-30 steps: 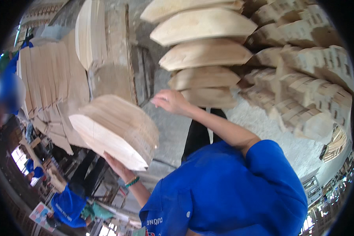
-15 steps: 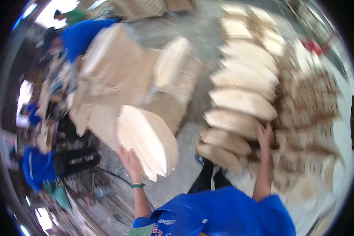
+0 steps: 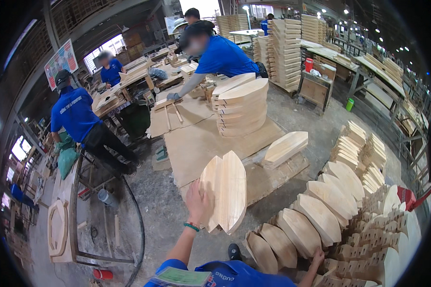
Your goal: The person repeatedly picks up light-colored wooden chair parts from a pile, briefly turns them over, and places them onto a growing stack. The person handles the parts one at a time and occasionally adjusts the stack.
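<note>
since half a second ago, view swung away from the stacked rows and out across the workshop floor; sharp now instead of smeared. bundle of pointed-oval wooden boards [image 3: 225,191] still carried on edge, but now upright in the middle of the view rather than tilted at the left of it. right arm, then raised high against the stacked rows, now down low.

left hand [image 3: 198,202] spread flat and wide against the bundle's left face, fingers pointing up, a green band at the wrist, pressing the boards rather than curling round them. right hand [image 3: 317,258] low and right of the bundle, fingertips resting on the leaning row of oval boards [image 3: 316,215]; how far open, cannot tell.

beyond the bundle, a low pallet [image 3: 210,138] carrying a neat stack of oval boards [image 3: 242,107] and one loose board [image 3: 285,148] lying flat. far up and left of the bundle, a rectangular wall poster [image 3: 61,61], red-bordered with coloured panels. left of the bundle, a person in a blue shirt [image 3: 74,112] bearing pale lettering on the back. far up and right of it, a red bucket [image 3: 309,64] and a green container [image 3: 350,104]. down-left on the floor, a small red can [image 3: 103,274].
</note>
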Action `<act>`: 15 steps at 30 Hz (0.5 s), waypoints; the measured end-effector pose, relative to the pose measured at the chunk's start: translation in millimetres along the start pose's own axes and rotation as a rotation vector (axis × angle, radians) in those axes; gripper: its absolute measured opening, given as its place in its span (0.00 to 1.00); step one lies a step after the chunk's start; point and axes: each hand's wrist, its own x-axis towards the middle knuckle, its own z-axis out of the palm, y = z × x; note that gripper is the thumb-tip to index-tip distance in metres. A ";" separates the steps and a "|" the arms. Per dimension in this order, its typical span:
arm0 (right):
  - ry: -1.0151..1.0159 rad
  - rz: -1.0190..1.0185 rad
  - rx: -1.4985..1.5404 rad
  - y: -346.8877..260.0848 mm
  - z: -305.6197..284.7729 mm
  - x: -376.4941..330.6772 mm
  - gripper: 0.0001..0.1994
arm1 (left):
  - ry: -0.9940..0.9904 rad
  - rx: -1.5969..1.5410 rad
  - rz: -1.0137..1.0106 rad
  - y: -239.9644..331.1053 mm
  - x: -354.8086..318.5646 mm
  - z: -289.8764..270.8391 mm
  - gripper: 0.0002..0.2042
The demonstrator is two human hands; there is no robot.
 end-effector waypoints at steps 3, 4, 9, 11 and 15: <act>0.026 -0.013 -0.115 16.9 -21.7 1.4 0.28 | 0.083 -0.134 0.184 55.6 -13.3 1.9 0.23; 0.052 -0.054 -0.108 17.1 -38.2 8.1 0.31 | 0.051 -0.273 0.236 76.7 -23.4 4.7 0.22; -0.105 0.077 0.022 16.7 -6.9 -18.0 0.34 | -0.286 -0.647 0.517 148.3 -100.7 21.5 0.14; -0.139 0.120 0.097 8.0 -6.6 -15.2 0.35 | -0.616 -0.703 0.480 158.8 -133.4 49.6 0.17; -0.220 0.157 0.062 4.5 -11.4 -18.5 0.37 | -1.199 -0.884 -0.047 163.0 -173.5 92.1 0.23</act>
